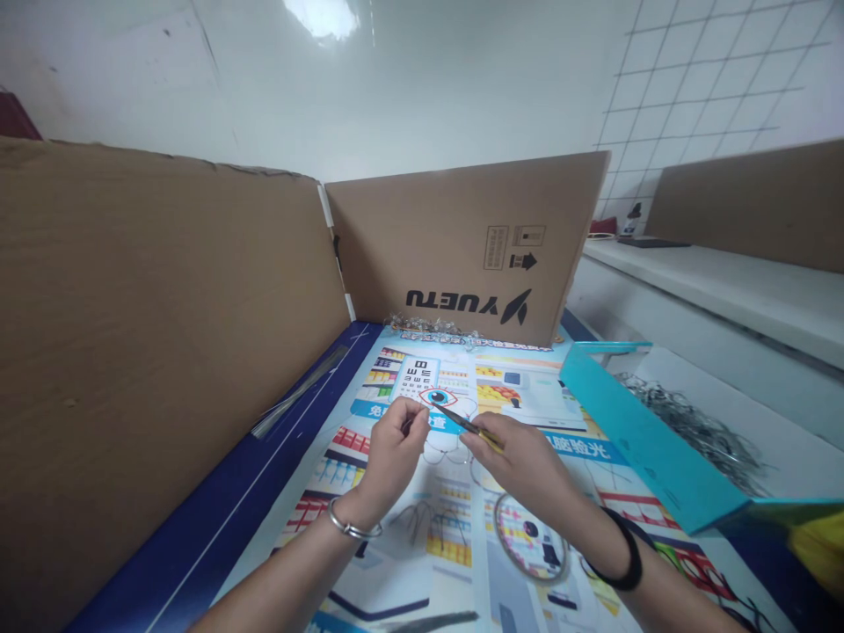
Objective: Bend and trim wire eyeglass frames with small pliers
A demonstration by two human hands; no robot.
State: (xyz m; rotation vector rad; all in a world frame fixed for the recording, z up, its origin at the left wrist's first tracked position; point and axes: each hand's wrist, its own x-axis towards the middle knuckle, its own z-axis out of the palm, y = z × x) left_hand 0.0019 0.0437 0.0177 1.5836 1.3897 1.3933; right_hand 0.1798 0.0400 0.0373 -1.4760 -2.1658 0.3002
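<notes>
My left hand (pixel 400 432) is closed in a pinch over the printed sheet; whatever lies between its fingertips is too small to make out. In my right hand (pixel 520 453) are needle-nose pliers (pixel 465 423) with yellow on the handles, their dark tapered tip pointing left towards my left fingertips. A small gap shows between that tip and my left hand. Below the right hand lies a round coil of thin wire (pixel 499 538). Some thin bent wires (pixel 422 519) appear on the sheet between my forearms.
Cardboard panels stand to the left (pixel 164 325) and at the back (pixel 454 237). A turquoise box (pixel 650 440) with tangled wire (pixel 692 426) sits at right. Thin straight strips (pixel 300 393) lie by the left panel, and small shiny pieces (pixel 428 326) along the back one.
</notes>
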